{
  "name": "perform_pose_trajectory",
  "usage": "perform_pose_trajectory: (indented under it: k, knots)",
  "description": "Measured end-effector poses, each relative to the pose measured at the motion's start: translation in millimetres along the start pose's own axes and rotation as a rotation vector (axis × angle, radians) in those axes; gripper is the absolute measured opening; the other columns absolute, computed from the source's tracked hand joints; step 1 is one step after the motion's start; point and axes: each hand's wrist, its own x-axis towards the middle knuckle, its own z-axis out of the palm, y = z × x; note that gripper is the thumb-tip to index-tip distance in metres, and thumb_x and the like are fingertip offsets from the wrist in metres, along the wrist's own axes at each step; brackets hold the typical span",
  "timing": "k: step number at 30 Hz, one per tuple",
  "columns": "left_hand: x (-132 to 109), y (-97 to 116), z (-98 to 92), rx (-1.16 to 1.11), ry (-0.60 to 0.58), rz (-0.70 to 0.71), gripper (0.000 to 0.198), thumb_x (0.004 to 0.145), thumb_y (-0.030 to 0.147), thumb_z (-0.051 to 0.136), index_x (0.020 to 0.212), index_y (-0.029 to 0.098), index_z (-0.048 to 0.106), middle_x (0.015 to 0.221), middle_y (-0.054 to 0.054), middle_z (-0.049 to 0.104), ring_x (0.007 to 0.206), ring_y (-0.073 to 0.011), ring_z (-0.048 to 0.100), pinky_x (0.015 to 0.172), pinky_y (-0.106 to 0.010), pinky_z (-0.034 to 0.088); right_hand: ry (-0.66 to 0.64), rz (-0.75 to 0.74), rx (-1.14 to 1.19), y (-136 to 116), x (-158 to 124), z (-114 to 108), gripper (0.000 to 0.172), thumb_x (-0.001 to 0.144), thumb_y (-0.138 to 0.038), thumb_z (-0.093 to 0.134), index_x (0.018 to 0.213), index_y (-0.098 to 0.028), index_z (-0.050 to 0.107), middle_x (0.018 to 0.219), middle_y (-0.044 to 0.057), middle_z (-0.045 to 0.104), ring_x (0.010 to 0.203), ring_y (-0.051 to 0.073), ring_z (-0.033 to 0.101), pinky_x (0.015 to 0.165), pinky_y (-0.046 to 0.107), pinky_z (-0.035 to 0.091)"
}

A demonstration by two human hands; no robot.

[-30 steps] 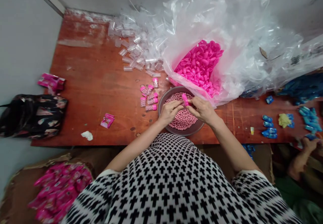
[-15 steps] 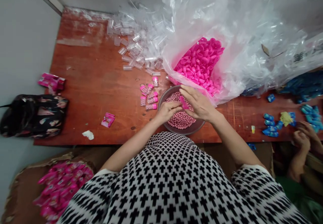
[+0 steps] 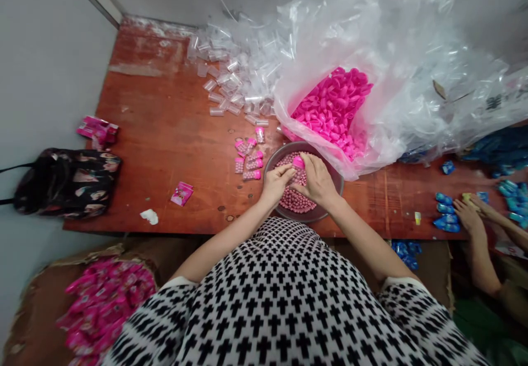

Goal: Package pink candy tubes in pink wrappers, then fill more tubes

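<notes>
Over the dark bowl [image 3: 270, 160] of small pink beads [image 3: 297, 198], both my hands are at a small clear bottle with a pink cap [image 3: 297, 162]. My left hand [image 3: 275, 186] pinches with thumb and fingertips at the left side of its body. From the other side, my right hand [image 3: 319, 182] curls round the bottle, fingers by the cap and thumb lower down. Pink beads show through the clear wall. Left of the bowl lie several capped bottles [image 3: 252, 175] with beads inside.
Behind are a heap of clear tubes [image 3: 235, 80] and a plastic bag [image 3: 284, 94] holding pink caps [image 3: 334, 107]. A black patterned bag [image 3: 78, 184] and pink packets [image 3: 181, 193] lie left. At right, another person's hands [image 3: 474, 212] work near blue packets [image 3: 447, 220].
My right hand has lowered and closed round the bottle; the pink cap now sits upright on it. The other person's hands have moved left onto the table.
</notes>
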Motion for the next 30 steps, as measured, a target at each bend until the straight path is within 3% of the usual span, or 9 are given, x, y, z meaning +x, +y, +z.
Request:
perform_pose_trajectory:
  k: [3, 7, 11, 14, 17, 24, 30]
  knots:
    - [-2, 1, 5.2, -0.049, 0.02, 0.013, 0.031, 0.058, 0.028, 0.078, 0.086, 0.016, 0.073, 0.087, -0.005, 0.071, 0.078, -0.0153, 0.06, 0.08, -0.03, 0.044, 0.079, -0.006, 0.031, 0, 2, 7, 0.068, 0.081, -0.045, 0.055, 0.134, -0.008, 0.034, 0.116, 0.021, 0.052, 0.11, 0.033, 0.049, 0.093, 0.051, 0.044]
    - [-2, 1, 5.3, -0.071, 0.0, -0.033, 0.028, 0.057, 0.029, 0.078, 0.08, 0.015, 0.072, 0.073, -0.001, 0.067, 0.065, -0.0112, 0.054, 0.067, -0.025, 0.042, 0.095, -0.02, 0.053, 6, 5, 14, 0.063, 0.08, -0.045, 0.054, 0.13, -0.01, 0.039, 0.11, 0.019, 0.056, 0.103, 0.032, 0.053, 0.089, 0.05, 0.047]
    - [0, 2, 1.8, -0.089, -0.007, -0.085, 0.028, 0.055, 0.03, 0.08, 0.075, 0.014, 0.07, 0.063, 0.002, 0.06, 0.058, -0.0077, 0.047, 0.057, -0.021, 0.038, 0.026, -0.014, 0.062, 11, 6, 18, 0.063, 0.078, -0.048, 0.054, 0.127, -0.009, 0.043, 0.108, 0.019, 0.057, 0.102, 0.032, 0.053, 0.089, 0.049, 0.047]
    - [0, 7, 0.8, -0.102, -0.054, -0.153, 0.029, 0.054, 0.032, 0.08, 0.073, 0.014, 0.067, 0.06, 0.003, 0.057, 0.054, -0.0066, 0.045, 0.052, -0.019, 0.037, -0.043, -0.035, 0.101, 13, 8, 16, 0.068, 0.08, -0.049, 0.053, 0.133, -0.009, 0.038, 0.118, 0.02, 0.053, 0.111, 0.032, 0.05, 0.094, 0.05, 0.044]
    - [0, 13, 1.6, -0.137, -0.022, -0.196, 0.03, 0.052, 0.033, 0.08, 0.071, 0.014, 0.066, 0.058, 0.003, 0.056, 0.05, -0.0067, 0.045, 0.048, -0.019, 0.037, -0.109, -0.058, 0.108, 12, 12, 9, 0.073, 0.081, -0.051, 0.053, 0.136, -0.007, 0.033, 0.125, 0.022, 0.049, 0.117, 0.033, 0.047, 0.098, 0.051, 0.041]
    - [-5, 16, 1.5, -0.102, -0.008, -0.118, 0.025, 0.058, 0.033, 0.077, 0.071, 0.014, 0.067, 0.06, 0.002, 0.059, 0.055, -0.0082, 0.05, 0.056, -0.022, 0.042, -0.14, -0.048, 0.153, 10, 19, 6, 0.073, 0.079, -0.049, 0.057, 0.134, -0.009, 0.033, 0.117, 0.021, 0.054, 0.11, 0.034, 0.051, 0.094, 0.052, 0.044]
    - [-7, 14, -0.5, -0.069, -0.071, -0.076, 0.024, 0.063, 0.035, 0.074, 0.062, 0.013, 0.063, 0.057, 0.002, 0.057, 0.054, -0.0081, 0.048, 0.056, -0.021, 0.04, -0.034, -0.101, 0.082, 16, 15, 19, 0.068, 0.076, -0.051, 0.057, 0.127, -0.009, 0.044, 0.102, 0.018, 0.059, 0.094, 0.031, 0.056, 0.084, 0.048, 0.048]
